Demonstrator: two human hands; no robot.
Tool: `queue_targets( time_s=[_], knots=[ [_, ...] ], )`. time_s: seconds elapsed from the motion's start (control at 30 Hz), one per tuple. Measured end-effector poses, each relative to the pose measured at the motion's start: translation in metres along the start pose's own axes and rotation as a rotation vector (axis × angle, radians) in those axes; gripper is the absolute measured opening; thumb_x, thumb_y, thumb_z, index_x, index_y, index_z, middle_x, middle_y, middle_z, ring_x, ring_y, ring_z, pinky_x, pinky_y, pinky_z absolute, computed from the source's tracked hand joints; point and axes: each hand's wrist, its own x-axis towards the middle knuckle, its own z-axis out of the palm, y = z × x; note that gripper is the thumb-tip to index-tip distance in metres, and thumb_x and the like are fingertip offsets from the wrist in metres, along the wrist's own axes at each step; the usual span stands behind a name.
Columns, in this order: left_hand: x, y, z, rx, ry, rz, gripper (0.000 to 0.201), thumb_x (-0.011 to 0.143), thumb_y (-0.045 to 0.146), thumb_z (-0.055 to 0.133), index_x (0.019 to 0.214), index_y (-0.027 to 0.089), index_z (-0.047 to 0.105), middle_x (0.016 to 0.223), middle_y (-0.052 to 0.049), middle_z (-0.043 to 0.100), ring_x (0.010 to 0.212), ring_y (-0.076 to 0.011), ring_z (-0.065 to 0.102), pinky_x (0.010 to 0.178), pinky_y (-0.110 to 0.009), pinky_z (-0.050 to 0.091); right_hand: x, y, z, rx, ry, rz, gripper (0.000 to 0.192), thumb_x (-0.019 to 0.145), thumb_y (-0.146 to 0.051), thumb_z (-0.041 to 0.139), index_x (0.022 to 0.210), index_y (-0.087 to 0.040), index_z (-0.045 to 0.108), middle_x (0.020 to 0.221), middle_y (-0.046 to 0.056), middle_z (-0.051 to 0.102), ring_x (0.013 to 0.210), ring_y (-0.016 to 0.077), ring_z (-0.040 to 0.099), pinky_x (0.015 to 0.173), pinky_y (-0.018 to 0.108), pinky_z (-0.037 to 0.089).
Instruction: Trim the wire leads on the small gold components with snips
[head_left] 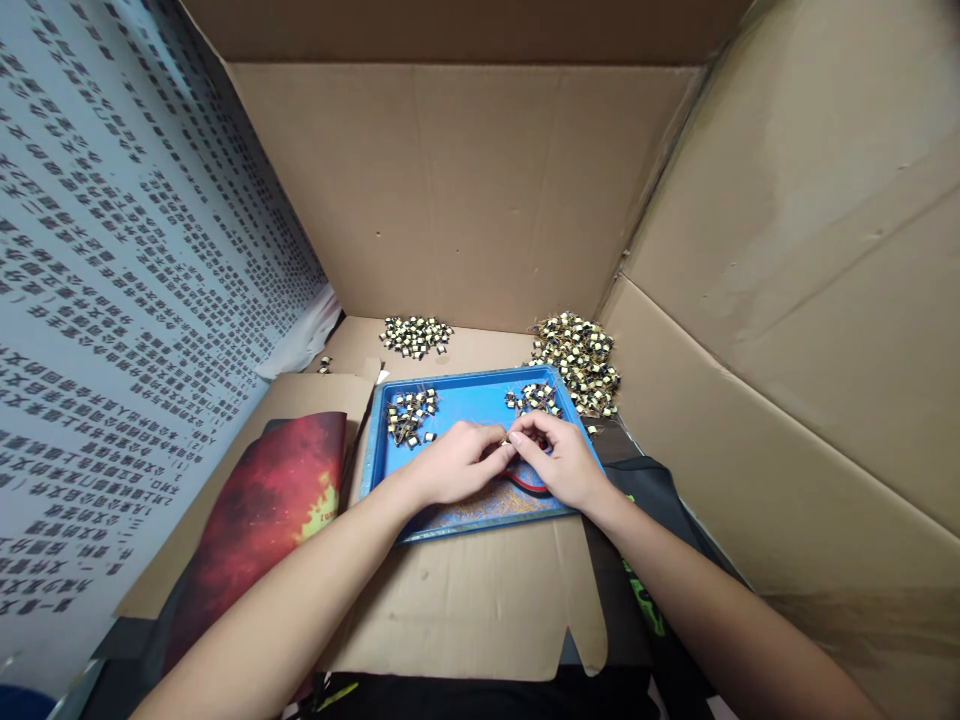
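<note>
My left hand [466, 462] and my right hand [561, 462] meet over the front right part of a blue tray [480, 383]. Both are closed, thumbs and fingers pinching a small yellow-and-black wire-wound coil [507, 443] between the fingertips. Most of that coil is hidden by the fingers. Below them, partly under my right hand, a curved red-and-black handle [531, 488] shows; whether the hand touches it I cannot tell. Similar coils with thin copper wires form a left group [411, 412] and a right group [534, 398] in the tray. Copper-coloured wire scraps [480, 508] litter its front.
Behind the tray lie a coil pile [416, 337] on the left and a taller, wire-tangled pile [577, 362] on the right. Cardboard walls [465, 190] rise at the back and right. A red patterned sheet [277, 500] lies left, beside a wall of printed text [142, 260].
</note>
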Motion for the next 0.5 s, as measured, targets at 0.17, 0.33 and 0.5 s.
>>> queue_targets(
  time_s=[0.17,0.33,0.5],
  knots=[
    [0.0002,0.0001,0.0,-0.006,-0.003,0.006,0.035,0.108,0.035,0.043,0.087,0.015,0.064,0.077,-0.001,0.066,0.066,-0.0133,0.055,0.066,-0.026,0.037,-0.0002,-0.0006,0.0002,0.008,0.002,0.014,0.011,0.097,-0.029,0.061,0.091,-0.022,0.066,0.077,0.0,0.069,0.069,0.0165,0.061,0.066,0.029,0.046],
    [0.0005,0.0008,-0.0007,0.001,-0.009,0.006,0.036,0.108,0.035,0.043,0.086,0.015,0.065,0.075,-0.001,0.066,0.065,-0.0135,0.054,0.064,-0.026,0.036,0.0,-0.0007,-0.0001,0.004,-0.006,0.013,0.011,0.097,-0.029,0.06,0.091,-0.022,0.065,0.077,0.0,0.068,0.07,0.0165,0.061,0.066,0.029,0.046],
    [0.0004,0.0006,-0.0002,0.019,-0.007,0.011,0.036,0.108,0.035,0.043,0.087,0.015,0.065,0.076,-0.002,0.067,0.065,-0.0138,0.055,0.065,-0.027,0.036,0.0005,0.0001,-0.0007,-0.023,-0.019,0.0,0.01,0.096,-0.028,0.06,0.09,-0.021,0.065,0.077,-0.001,0.065,0.07,0.0157,0.059,0.067,0.028,0.045]
  ],
)
